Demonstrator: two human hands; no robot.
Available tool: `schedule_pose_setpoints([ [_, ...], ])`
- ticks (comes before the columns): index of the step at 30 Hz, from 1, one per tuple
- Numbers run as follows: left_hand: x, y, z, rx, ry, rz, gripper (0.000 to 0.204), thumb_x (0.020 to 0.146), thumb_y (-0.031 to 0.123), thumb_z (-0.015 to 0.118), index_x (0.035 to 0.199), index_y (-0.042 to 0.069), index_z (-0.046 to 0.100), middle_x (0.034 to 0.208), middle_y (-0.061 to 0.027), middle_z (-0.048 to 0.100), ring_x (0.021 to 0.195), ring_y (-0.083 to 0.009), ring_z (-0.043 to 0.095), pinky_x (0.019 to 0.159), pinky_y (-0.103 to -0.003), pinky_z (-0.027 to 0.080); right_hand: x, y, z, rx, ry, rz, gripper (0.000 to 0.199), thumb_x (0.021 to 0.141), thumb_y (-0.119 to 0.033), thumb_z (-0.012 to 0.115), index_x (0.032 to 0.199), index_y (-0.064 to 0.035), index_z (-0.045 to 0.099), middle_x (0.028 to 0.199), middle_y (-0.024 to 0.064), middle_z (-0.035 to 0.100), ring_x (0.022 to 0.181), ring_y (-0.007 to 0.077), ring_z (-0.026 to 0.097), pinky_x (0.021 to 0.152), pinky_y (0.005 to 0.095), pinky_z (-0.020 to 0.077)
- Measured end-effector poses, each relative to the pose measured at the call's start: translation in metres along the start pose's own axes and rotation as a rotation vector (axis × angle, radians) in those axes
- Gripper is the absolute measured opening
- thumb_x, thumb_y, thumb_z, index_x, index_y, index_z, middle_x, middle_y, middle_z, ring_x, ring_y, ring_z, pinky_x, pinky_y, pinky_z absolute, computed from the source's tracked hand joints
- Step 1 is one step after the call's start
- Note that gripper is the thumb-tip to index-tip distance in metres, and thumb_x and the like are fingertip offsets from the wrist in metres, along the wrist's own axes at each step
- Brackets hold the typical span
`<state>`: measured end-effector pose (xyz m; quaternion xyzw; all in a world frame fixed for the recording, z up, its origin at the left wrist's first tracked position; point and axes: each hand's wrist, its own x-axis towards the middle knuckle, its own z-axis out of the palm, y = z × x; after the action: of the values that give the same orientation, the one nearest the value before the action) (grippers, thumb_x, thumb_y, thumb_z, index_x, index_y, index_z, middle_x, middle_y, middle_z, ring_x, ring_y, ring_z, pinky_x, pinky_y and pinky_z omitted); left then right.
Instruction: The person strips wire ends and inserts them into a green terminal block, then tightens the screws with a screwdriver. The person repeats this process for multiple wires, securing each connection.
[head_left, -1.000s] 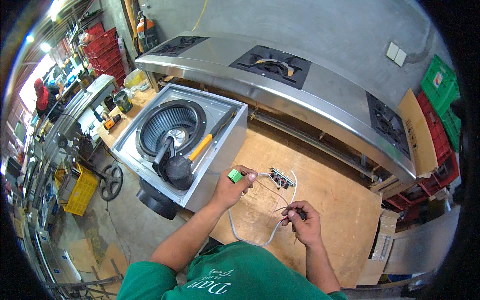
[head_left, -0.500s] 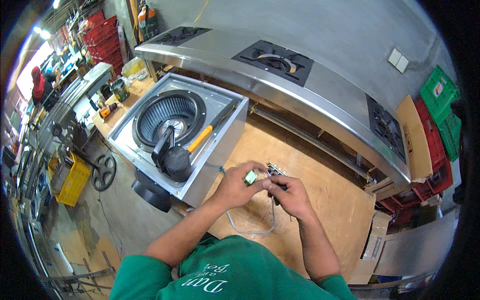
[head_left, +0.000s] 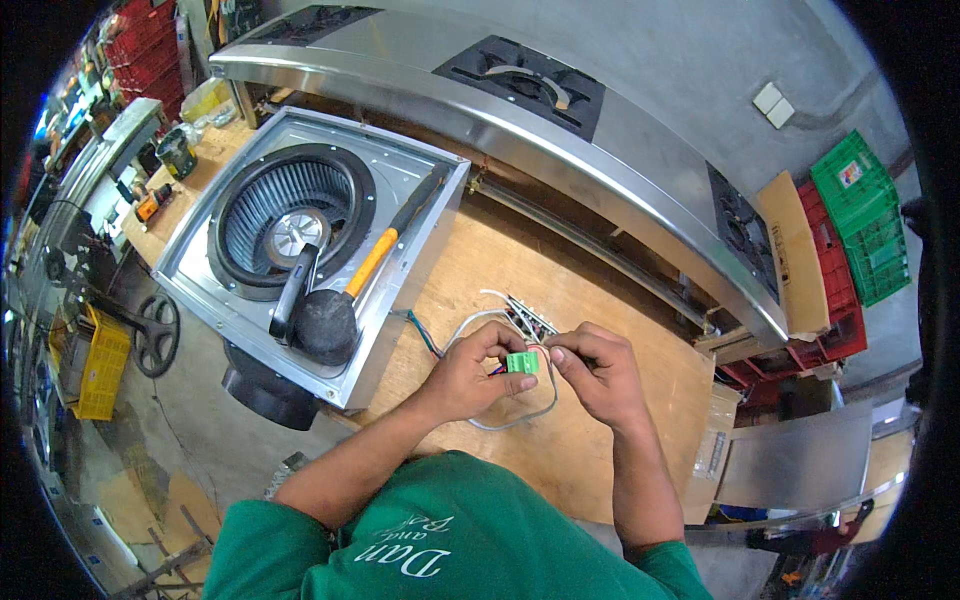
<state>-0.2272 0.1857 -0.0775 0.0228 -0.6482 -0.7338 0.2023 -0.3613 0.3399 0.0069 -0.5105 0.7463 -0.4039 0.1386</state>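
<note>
My left hand [head_left: 462, 378] is closed around a small green terminal block [head_left: 522, 363], with its thumb on the near side. Dark and coloured wires run by the block on the left. My right hand [head_left: 600, 372] pinches the end of a thin wire [head_left: 543, 350] just right of the block. Behind my fingers lies a small bundle of metal strips [head_left: 532, 317], partly hidden. A grey cable [head_left: 520, 424] loops over the wooden tabletop beneath both hands. Left of them stands a metal blower box [head_left: 400, 310], from whose side a coloured wire lead [head_left: 422, 335] comes out.
On the blower box rest a rubber mallet [head_left: 327, 327] with an orange-and-black handle and another black-handled tool [head_left: 294, 295]. A long stainless burner range [head_left: 400, 75] spans the back. Crates [head_left: 860, 220] and cardboard [head_left: 795, 255] stand at right; a drill [head_left: 152, 203] lies far left.
My hands have moved apart slightly, and the green block now shows between them, turned toward me. My view has shifted, so the bench and blower box sit further left and higher.
</note>
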Motion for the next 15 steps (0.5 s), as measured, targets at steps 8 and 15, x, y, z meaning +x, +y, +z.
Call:
schedule_pose_setpoints([
  [8,0.000,-0.033,-0.013,-0.494,-0.118,-0.029,0.039,0.076,0.013,0.089,0.103,0.003,0.062,0.093,-0.0029,0.068,0.085,-0.0093,0.064,0.076,-0.026,0.053,-0.001,-0.058,-0.014,-0.048,-0.069,0.278,0.012,0.083,-0.008,0.074,0.083,0.0018,0.069,0.074,0.0058,0.064,0.068,0.0105,0.058,0.061,0.0281,0.0456],
  [15,-0.002,-0.025,-0.015,-0.338,-0.090,0.179,0.037,0.074,0.010,0.090,0.098,0.005,0.062,0.090,-0.0014,0.063,0.083,-0.0080,0.062,0.072,-0.024,0.050,0.017,-0.068,-0.016,-0.090,-0.262,0.384,0.015,0.087,-0.013,0.073,0.088,0.0012,0.068,0.076,0.0012,0.064,0.071,0.0086,0.055,0.064,0.0272,0.0453],
])
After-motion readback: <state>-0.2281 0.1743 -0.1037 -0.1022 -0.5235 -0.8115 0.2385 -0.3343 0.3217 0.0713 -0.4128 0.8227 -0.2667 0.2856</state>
